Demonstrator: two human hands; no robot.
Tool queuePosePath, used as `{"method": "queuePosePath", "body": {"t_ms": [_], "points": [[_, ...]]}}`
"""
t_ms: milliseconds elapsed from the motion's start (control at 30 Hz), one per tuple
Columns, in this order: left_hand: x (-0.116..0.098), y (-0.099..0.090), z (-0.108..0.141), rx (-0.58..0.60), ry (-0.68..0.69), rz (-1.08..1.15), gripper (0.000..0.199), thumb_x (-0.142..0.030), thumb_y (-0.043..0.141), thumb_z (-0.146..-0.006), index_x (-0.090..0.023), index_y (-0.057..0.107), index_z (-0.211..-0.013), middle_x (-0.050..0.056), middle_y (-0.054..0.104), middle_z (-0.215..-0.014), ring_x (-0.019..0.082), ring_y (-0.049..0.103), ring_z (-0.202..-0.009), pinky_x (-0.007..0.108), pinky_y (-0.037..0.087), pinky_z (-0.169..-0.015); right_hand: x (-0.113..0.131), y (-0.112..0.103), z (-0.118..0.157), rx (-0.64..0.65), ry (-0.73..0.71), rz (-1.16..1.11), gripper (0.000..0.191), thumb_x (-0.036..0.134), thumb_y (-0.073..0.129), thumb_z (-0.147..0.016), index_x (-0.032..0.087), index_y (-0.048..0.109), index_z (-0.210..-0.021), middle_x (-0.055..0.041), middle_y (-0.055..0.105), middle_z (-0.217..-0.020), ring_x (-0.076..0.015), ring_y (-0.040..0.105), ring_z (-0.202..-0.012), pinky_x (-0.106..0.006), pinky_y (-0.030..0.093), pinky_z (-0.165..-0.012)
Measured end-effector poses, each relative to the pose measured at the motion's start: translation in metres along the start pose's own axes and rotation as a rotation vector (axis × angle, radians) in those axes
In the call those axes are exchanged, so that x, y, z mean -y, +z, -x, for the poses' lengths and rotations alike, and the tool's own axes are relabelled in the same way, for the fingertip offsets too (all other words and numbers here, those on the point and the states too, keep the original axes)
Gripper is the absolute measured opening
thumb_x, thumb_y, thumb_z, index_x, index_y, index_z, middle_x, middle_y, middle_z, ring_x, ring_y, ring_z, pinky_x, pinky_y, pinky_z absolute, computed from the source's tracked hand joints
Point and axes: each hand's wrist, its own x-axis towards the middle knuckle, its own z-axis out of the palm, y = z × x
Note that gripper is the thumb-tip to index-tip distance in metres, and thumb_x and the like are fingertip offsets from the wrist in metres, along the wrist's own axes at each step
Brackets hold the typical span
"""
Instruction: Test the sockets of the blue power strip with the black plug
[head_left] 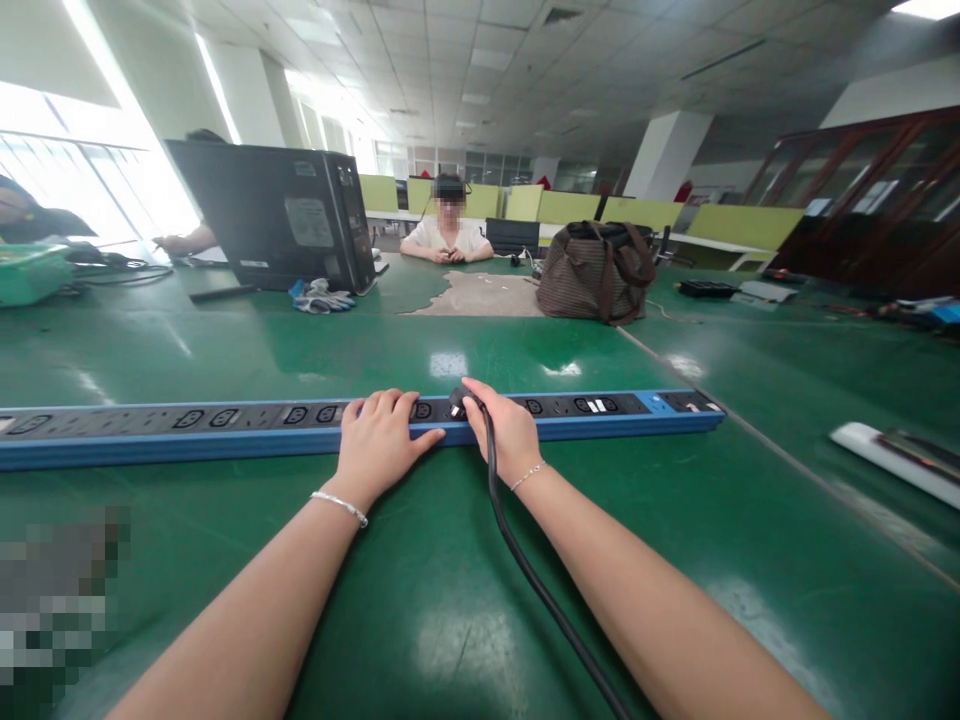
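A long blue-and-black power strip [255, 440] with a row of sockets lies across the green table. My left hand [381, 440] grips it near the middle, fingers over the top and thumb along the front side. Just to the right, my right hand [506, 425] is closed around a black power plug [459, 402], held at the strip's top face. Whether the pins sit in a socket cannot be made out. From the plug a thick black cable [517, 550] runs down between my forearms and out of the bottom edge.
Across the table [420, 345] sit a black computer case [285, 215], gloves [322, 297] and a brown striped bag [596, 270]. A person [448, 225] sits opposite. Another person's hand [180, 243] shows behind the case. A white bar-shaped object [892, 465] lies at right, a green basket [30, 275] at left.
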Motion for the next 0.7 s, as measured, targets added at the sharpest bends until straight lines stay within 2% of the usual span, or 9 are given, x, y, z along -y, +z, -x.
{"method": "queuePosePath", "body": {"t_ms": [167,400,567,700], "points": [[0.0,0.0,0.0,-0.011,0.004,0.012,0.056,-0.058,0.047,-0.078,-0.02,0.052,-0.119,0.012,0.057,-0.121,0.028,0.047,-0.115,0.044,0.028,-0.097,0.009,-0.002,-0.003,0.007,-0.049,0.097,0.036,0.033,0.035,-0.094,0.024,0.055,-0.123,-0.0021,0.07,-0.102,-0.0151,0.064,-0.088,-0.025,0.045,-0.084],[0.001,0.001,0.0,-0.014,0.004,0.02,0.056,-0.057,0.048,-0.078,-0.02,0.052,-0.119,0.012,0.058,-0.12,0.028,0.047,-0.114,0.045,0.029,-0.097,0.025,-0.008,-0.009,0.081,-0.13,0.275,0.038,0.027,0.03,-0.095,0.015,0.054,-0.122,-0.008,0.07,-0.093,-0.0174,0.064,-0.085,-0.032,0.038,-0.09],[0.001,0.001,0.0,-0.011,0.001,0.026,0.056,-0.058,0.047,-0.078,-0.021,0.052,-0.119,0.012,0.057,-0.12,0.029,0.047,-0.114,0.045,0.028,-0.098,0.028,-0.009,-0.006,0.089,-0.146,0.307,0.038,0.024,0.029,-0.095,0.014,0.051,-0.123,-0.0089,0.069,-0.095,-0.0178,0.063,-0.088,-0.032,0.038,-0.087],[0.001,0.002,0.0,-0.016,-0.006,0.03,0.056,-0.057,0.048,-0.078,-0.02,0.052,-0.12,0.012,0.057,-0.12,0.029,0.047,-0.114,0.046,0.027,-0.098,0.03,-0.004,-0.002,0.086,-0.169,0.359,0.039,0.02,0.03,-0.094,0.011,0.049,-0.126,-0.0133,0.066,-0.106,-0.0199,0.061,-0.096,-0.034,0.038,-0.089]]}}
